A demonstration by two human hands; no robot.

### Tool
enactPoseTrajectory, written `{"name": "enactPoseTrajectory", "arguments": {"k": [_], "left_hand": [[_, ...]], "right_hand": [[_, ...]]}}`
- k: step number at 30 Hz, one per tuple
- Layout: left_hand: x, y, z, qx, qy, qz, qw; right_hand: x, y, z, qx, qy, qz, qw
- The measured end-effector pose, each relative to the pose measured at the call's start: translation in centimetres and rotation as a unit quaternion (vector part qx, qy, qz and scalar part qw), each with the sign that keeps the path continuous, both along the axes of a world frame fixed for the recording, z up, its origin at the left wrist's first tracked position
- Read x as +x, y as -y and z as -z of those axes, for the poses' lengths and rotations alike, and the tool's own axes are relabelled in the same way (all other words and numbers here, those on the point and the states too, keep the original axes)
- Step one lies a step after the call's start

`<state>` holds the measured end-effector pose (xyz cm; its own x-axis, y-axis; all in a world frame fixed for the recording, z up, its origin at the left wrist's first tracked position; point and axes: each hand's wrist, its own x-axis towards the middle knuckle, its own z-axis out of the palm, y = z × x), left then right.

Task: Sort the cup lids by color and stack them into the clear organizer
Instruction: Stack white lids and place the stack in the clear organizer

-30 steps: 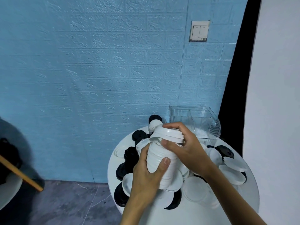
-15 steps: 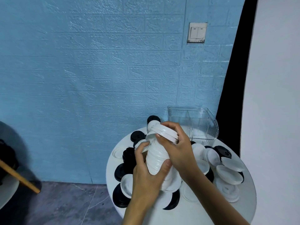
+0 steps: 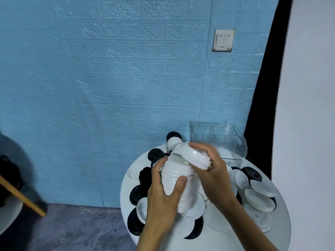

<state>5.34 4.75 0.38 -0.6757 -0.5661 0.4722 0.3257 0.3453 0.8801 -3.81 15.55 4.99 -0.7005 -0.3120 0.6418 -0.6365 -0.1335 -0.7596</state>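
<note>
In the head view, our left hand (image 3: 163, 194) is wrapped tight around a tall stack of white lids (image 3: 178, 180), thumb across its front. Our right hand (image 3: 211, 171) pinches one tilted white lid (image 3: 194, 157) at the stack's top, at about 1 o'clock from the left grip. We should level that lid and press it squarely down; whether it has nested yet is hard to tell. The clear organizer (image 3: 219, 140) waits at 1 o'clock on the round table (image 3: 282, 232).

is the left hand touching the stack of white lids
Touching. The head view shows the left hand wrapped around the stack of white lids, thumb pressed flat on its front.
</note>
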Motion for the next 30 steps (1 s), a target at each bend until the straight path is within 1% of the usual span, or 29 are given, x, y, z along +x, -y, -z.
{"name": "enactPoseTrajectory", "arguments": {"k": [2, 5, 6, 9, 13, 18, 22, 26, 30], "left_hand": [[0.0, -0.1, -0.2, 0.000, 0.003, 0.004, 1.000], [0.2, -0.1, -0.1, -0.004, 0.017, 0.018, 1.000], [0.3, 0.0, 0.0, -0.004, 0.021, 0.021, 1.000], [0.3, -0.1, 0.2, -0.016, 0.024, 0.020, 0.999], [0.1, -0.2, 0.5, -0.031, 0.024, 0.012, 0.999], [0.2, 0.0, 0.4, -0.039, 0.020, 0.008, 0.999], [0.3, -0.1, 0.6, -0.046, 0.012, 0.009, 0.999], [0.3, -0.2, 0.6, -0.056, 0.009, 0.004, 0.998], [0.5, -0.1, 0.7, -0.069, 0.015, 0.011, 0.997]], "right_hand": [[-0.1, -0.4, 0.6, 0.031, -0.024, -0.037, 0.999], [-0.1, -1.2, 0.5, 0.068, 0.031, -0.131, 0.989], [-0.1, -1.4, 0.5, 0.078, 0.039, -0.145, 0.986], [-0.1, -1.5, 0.6, 0.086, 0.037, -0.134, 0.987], [-0.4, -1.2, 0.4, 0.062, 0.082, -0.124, 0.987], [-0.6, -0.9, 0.3, 0.054, 0.114, -0.106, 0.986], [-1.0, -0.7, 0.5, 0.021, 0.177, -0.115, 0.977], [-1.1, -0.8, 0.6, 0.063, 0.167, -0.099, 0.979], [-1.0, -0.8, 0.3, 0.088, 0.175, -0.114, 0.974]]}}
